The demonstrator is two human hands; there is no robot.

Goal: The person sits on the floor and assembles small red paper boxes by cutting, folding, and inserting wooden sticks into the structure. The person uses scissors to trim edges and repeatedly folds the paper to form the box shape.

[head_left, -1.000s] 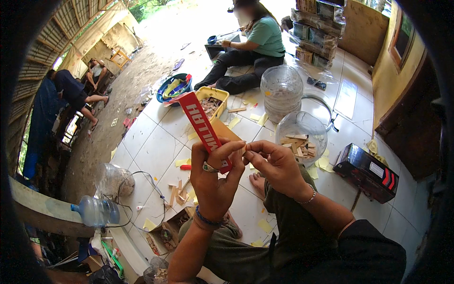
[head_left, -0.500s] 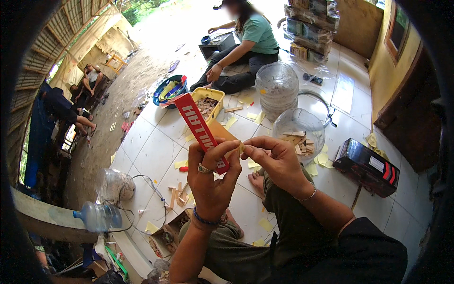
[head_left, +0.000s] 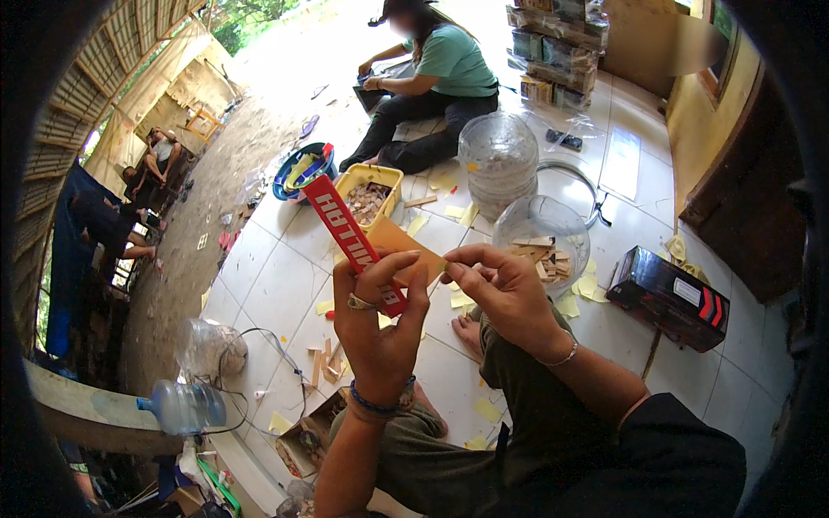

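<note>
Your left hand (head_left: 380, 332) grips the red strip (head_left: 350, 237) and tan card (head_left: 404, 255) above your lap; your right hand (head_left: 501, 289) pinches the card's edge. Pull unevenly and the card may tear or slip onto the tiles (head_left: 276, 285).

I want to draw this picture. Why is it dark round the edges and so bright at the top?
Head view: the fisheye lens leaves a black rim and bends the floor tiles; daylight washes out the ground outside; the left hand and right hand look sharp.
</note>
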